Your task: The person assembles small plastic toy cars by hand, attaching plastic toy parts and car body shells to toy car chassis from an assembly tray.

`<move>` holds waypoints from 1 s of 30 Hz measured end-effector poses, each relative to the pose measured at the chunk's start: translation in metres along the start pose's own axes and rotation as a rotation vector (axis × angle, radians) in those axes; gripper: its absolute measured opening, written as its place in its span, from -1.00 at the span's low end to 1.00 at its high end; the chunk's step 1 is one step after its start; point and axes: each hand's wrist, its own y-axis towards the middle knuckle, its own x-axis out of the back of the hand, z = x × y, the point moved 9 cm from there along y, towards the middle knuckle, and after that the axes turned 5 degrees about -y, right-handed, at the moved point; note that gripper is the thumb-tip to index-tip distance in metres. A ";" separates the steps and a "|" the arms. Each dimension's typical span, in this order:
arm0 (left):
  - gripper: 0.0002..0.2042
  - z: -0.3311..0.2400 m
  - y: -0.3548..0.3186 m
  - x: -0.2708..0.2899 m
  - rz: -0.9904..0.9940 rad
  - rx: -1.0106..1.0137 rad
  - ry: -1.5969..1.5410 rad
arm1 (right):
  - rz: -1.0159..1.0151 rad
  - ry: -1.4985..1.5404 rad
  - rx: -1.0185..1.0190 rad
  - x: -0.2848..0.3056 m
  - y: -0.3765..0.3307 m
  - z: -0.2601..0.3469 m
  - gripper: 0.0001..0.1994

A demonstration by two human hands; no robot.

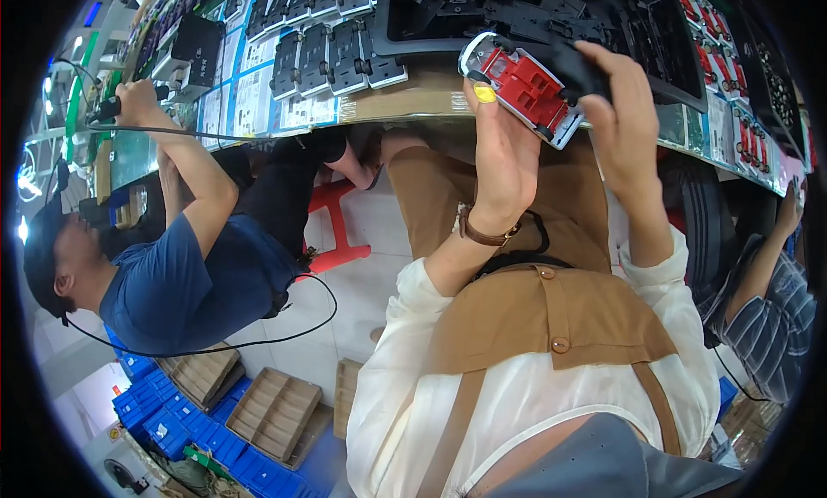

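My left hand (506, 158), with a yellow cover on one fingertip, grips a toy car body (527, 89) at the near edge of the bench. The body has a white shell and a red interior, and its open underside faces up. Beside its right end, my right hand (627, 123) pinches a black plastic part (582, 69) between thumb and fingers. That part is blurred and overlaps the car body in view; whether they touch I cannot tell. Just beyond both hands is a large black tray (422, 47) heaped with black plastic parts.
Rows of car undersides with black bases (345, 59) stand left of the tray. Red-and-white car bodies (749, 140) line the right side. A co-worker in blue (185, 283) holds a corded tool (108, 108) at left; another person's striped sleeve (767, 283) is at right. A red stool (338, 227) stands below.
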 end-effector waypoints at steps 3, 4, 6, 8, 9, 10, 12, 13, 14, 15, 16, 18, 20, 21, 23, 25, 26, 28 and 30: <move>-0.57 0.005 -0.003 0.006 -0.012 -0.031 0.012 | -0.092 -0.052 0.063 -0.013 -0.009 0.019 -0.52; -0.56 0.005 -0.004 0.005 -0.003 -0.055 0.038 | -0.098 -0.063 0.061 -0.017 -0.010 0.022 -0.50; -0.57 0.009 -0.005 0.007 0.030 -0.031 0.014 | -0.099 -0.034 0.012 -0.021 -0.011 0.027 -0.53; -0.48 0.010 -0.008 0.008 0.006 -0.019 -0.046 | -0.104 -0.027 -0.024 -0.026 -0.012 0.027 -0.53; -0.48 0.010 -0.010 0.003 0.006 -0.017 -0.046 | -0.104 -0.028 -0.026 -0.030 -0.012 0.027 -0.53; -0.56 0.006 -0.012 0.001 -0.040 -0.036 0.057 | -0.121 -0.041 -0.042 -0.033 -0.014 0.026 -0.52; -0.60 0.000 -0.012 -0.001 -0.060 -0.049 0.169 | -0.151 -0.052 -0.054 -0.036 -0.017 0.025 -0.52; -0.60 0.000 -0.012 0.001 -0.062 -0.049 0.170 | -0.150 -0.050 -0.055 -0.036 -0.017 0.027 -0.52; -0.59 0.000 -0.011 0.002 -0.062 -0.050 0.180 | -0.106 -0.021 -0.072 -0.039 -0.018 0.027 -0.50; -0.59 0.001 -0.011 0.004 -0.061 -0.049 0.190 | -0.062 0.007 -0.092 -0.042 -0.019 0.026 -0.48; -0.59 0.002 -0.011 0.007 -0.063 -0.047 0.191 | -0.060 0.007 -0.095 -0.041 -0.020 0.024 -0.48; -0.60 -0.004 -0.011 0.005 -0.004 -0.131 0.355 | 0.041 0.190 -0.055 -0.045 -0.020 0.022 -0.41; -0.62 -0.011 -0.007 -0.001 -0.006 -0.256 0.407 | 0.146 0.324 -0.040 -0.039 -0.019 0.021 -0.36; -0.64 -0.008 -0.004 0.002 -0.004 -0.209 0.344 | 0.181 0.386 -0.061 -0.033 -0.020 0.016 -0.38; -0.64 -0.010 0.000 0.008 -0.053 -0.154 0.222 | 0.194 0.534 -0.167 -0.023 -0.025 0.002 -0.43; -0.64 -0.012 0.004 0.010 0.005 -0.167 0.224 | 0.118 0.851 -0.426 -0.032 -0.044 -0.030 -0.59; -0.64 -0.015 0.005 0.007 0.044 -0.189 0.246 | 0.170 1.025 -0.566 -0.042 -0.053 -0.040 -0.61; -0.63 -0.013 0.004 0.003 0.064 -0.180 0.272 | 0.281 1.196 -0.716 -0.060 -0.069 -0.044 -0.60; -0.64 -0.011 0.002 -0.002 0.092 -0.179 0.249 | 0.324 1.100 -0.767 -0.067 -0.077 -0.036 -0.59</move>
